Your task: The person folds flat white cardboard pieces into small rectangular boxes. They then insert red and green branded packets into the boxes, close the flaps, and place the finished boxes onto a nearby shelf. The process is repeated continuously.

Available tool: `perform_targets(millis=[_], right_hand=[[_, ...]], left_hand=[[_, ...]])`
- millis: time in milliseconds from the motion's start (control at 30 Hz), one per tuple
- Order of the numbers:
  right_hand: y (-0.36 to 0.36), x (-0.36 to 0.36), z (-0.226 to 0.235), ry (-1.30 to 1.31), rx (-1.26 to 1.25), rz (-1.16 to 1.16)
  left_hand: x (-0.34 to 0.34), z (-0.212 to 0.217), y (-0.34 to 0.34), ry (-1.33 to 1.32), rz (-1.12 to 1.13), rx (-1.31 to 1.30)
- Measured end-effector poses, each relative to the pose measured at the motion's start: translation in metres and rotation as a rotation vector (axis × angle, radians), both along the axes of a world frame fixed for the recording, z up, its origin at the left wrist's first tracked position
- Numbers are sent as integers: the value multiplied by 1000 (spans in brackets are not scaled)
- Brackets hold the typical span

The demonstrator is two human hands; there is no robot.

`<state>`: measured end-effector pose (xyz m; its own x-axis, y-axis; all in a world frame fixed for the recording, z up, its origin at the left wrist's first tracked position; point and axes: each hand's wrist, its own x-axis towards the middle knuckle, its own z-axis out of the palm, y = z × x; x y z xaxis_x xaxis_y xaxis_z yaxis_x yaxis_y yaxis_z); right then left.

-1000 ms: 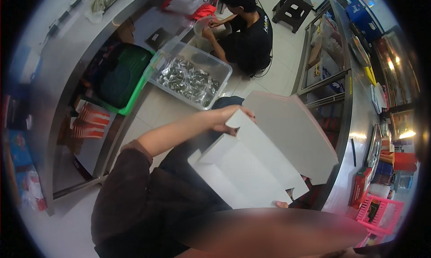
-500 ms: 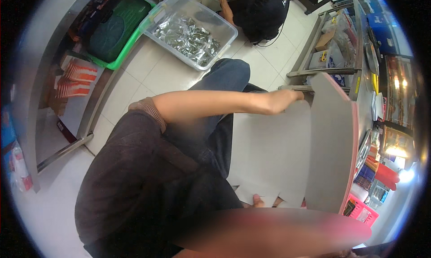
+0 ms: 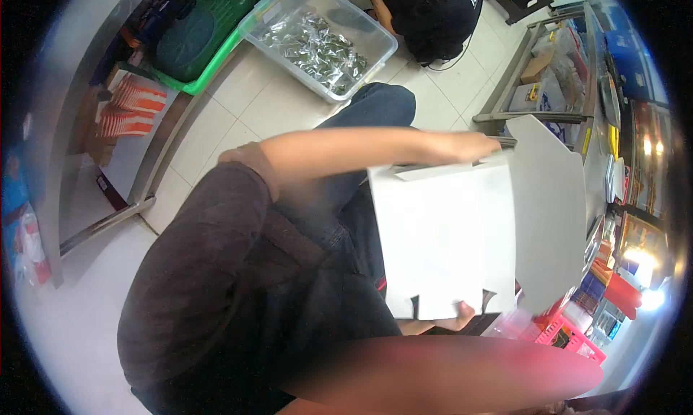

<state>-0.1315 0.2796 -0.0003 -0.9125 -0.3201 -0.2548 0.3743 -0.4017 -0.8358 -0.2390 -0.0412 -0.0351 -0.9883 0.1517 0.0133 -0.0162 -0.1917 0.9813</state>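
Note:
A partly folded white cardboard box (image 3: 447,227) is in front of me, its broad panel bright and facing up. A narrow folded flap (image 3: 447,171) runs along its far-left edge, and a larger grey-white panel (image 3: 552,220) with a slanted corner stands on the right. My left hand (image 3: 465,148) is at the flap's edge, its fingers smeared by motion. My right hand (image 3: 460,317) grips the lower edge, thumb on top beside a notched tab, the other fingers mostly hidden beneath. My jeans-clad leg (image 3: 382,104) is beyond the left forearm.
A clear plastic bin (image 3: 382,54) of small silvery packets stands on the tiled floor, near a seated person in black (image 3: 440,25). Left of it is a green tub (image 3: 195,86). Metal shelving (image 3: 498,117) stands at the right, with a pink basket (image 3: 577,335) below.
The box's panel has tilted and now faces up, brighter, with a flap folded along its far-left edge. My left hand has shifted slightly along that edge; my right thumb has moved to the notched tab.

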Motion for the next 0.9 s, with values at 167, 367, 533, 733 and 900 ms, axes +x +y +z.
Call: perform_targets(millis=[167, 367, 533, 733, 900], right_hand=[[4, -30, -17, 43, -74, -63], [6, -40, -51, 3, -109, -131], [16, -32, -75, 78, -148, -272], [31, 11, -104, 579, 99, -60], [26, 57, -90, -602, -433, 252]], left_hand=[[36, 4, -48, -262, -584, 237], [63, -75, -36, -643, -518, 527], [61, -82, -21, -587, -187, 19], [82, -78, -8, -95, -14, -427], [86, -53, 10, -198, 399, -783]])
